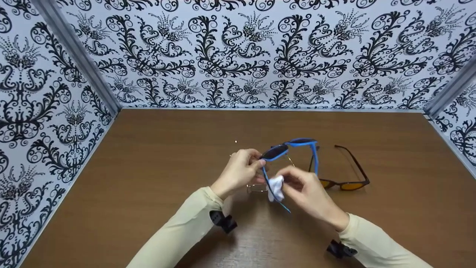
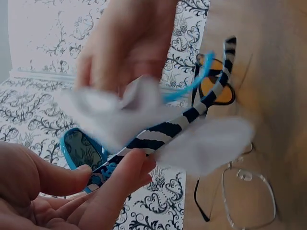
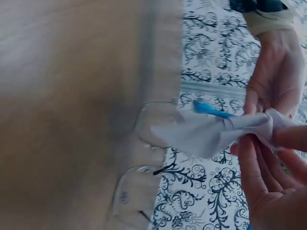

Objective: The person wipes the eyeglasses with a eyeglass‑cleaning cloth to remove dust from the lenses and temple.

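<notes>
Blue-framed sunglasses (image 1: 276,152) with dark lenses are held above the table, their temples unfolded. My left hand (image 1: 240,169) pinches them between thumb and fingers near the hinge of one temple. That temple (image 2: 165,132) carries black-and-white stripes on one face in the left wrist view. My right hand (image 1: 306,191) grips a white cloth (image 1: 276,188) against the same temple, partway along it. In the right wrist view the cloth (image 3: 201,134) hangs folded over the temple, whose blue tip (image 3: 208,109) sticks out. The cloth hides part of the temple.
Glasses with orange lenses (image 1: 351,186) and a dark frame lie on the wooden table (image 1: 167,156) to the right. Thin wire-framed glasses (image 2: 274,196) lie under the hands, partly hidden in the head view. Patterned panels (image 1: 238,56) wall the table's back and sides.
</notes>
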### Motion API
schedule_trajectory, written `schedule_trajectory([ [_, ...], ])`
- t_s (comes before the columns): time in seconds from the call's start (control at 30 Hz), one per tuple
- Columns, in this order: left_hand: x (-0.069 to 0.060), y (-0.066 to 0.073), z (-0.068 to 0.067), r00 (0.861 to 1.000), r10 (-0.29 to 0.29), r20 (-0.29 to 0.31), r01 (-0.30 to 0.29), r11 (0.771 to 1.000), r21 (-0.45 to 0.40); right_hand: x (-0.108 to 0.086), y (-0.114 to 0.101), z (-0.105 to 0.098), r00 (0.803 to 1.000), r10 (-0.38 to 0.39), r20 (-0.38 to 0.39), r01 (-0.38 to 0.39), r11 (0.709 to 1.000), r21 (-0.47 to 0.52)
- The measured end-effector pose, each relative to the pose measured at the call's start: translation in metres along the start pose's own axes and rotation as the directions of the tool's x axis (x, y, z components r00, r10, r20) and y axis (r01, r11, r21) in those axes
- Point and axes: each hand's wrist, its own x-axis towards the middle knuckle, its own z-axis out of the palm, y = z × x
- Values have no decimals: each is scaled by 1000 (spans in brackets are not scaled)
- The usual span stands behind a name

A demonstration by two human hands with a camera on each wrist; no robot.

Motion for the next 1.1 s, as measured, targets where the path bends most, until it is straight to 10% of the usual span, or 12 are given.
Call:
schedule_trajectory([
  [0.57, -1, 0, -22, 996, 11, -87, -18, 997, -80, -29, 4, -26, 968, -145, 206, 165, 983, -85],
  [1.1, -3, -3, -7, 999, 6, -37, -9, 997, -79, 1, -8, 3, 934, -350, 71, 347, 843, -411],
])
